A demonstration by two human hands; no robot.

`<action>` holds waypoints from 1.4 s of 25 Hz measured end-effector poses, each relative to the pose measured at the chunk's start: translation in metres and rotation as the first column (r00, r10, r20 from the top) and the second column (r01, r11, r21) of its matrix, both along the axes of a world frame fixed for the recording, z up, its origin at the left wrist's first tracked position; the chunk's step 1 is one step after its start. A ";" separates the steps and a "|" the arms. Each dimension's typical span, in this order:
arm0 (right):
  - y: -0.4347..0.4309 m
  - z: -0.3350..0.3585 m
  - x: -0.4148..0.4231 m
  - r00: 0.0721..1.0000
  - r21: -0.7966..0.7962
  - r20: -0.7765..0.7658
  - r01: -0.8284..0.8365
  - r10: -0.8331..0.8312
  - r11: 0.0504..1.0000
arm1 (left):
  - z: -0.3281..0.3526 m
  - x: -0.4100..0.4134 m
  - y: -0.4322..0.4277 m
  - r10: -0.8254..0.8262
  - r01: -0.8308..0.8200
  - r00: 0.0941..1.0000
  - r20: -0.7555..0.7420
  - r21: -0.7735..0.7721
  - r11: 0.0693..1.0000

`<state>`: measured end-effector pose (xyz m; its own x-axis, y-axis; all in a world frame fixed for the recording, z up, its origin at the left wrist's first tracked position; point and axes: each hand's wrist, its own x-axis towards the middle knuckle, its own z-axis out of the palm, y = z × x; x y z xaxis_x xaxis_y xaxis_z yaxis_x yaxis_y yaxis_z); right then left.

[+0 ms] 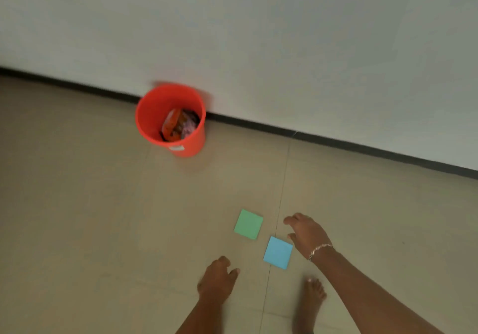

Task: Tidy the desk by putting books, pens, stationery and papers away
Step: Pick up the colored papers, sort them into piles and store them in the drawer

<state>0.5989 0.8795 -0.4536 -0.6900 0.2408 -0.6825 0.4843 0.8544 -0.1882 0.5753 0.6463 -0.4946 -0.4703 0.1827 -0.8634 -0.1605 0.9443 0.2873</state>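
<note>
Probably light and flimsy, the blue square [278, 252] wants an edge pinch from the spread, empty right hand [307, 235].

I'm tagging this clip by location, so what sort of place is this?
Probably the edge of an indoor room: a beige tiled floor, a plain white wall with a dark skirting strip, and a red plastic bin holding rubbish.
</note>
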 end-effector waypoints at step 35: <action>0.056 -0.169 0.003 0.868 -0.323 -0.285 0.313 -0.406 0.893 | -0.127 0.047 0.120 0.192 -0.203 0.976 0.101 0.114 0.973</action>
<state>0.6016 0.9351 -0.6228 -0.7869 0.3651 -0.4974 0.6150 0.5306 -0.5833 0.6228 0.7664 -0.6212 -0.4299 0.2015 -0.8801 -0.3702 0.8498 0.3753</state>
